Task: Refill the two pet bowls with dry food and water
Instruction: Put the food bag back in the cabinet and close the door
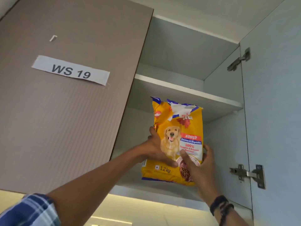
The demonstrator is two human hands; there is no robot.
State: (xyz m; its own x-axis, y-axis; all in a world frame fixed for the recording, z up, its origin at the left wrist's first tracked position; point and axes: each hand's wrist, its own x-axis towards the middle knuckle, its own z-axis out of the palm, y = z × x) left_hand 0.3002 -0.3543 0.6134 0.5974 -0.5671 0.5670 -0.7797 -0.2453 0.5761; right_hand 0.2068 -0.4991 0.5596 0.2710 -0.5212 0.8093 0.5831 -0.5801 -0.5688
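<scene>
A yellow bag of dry dog food (176,128), marked 1.2 kg with a dog pictured on it and its top torn open, stands upright at the front of the lower shelf of an open wall cupboard (187,93). My left hand (156,149) grips the bag's left side, thumb across its front. My right hand (200,167) holds its right lower corner, thumb on the front and fingers round the edge. The pet bowls and any water are out of view.
The closed brown cupboard door (68,111) on the left bears a label "WS 19". The open white door (275,111) with two metal hinges stands at the right. The upper shelf compartment shows nothing in it. A lit strip runs below the cupboard.
</scene>
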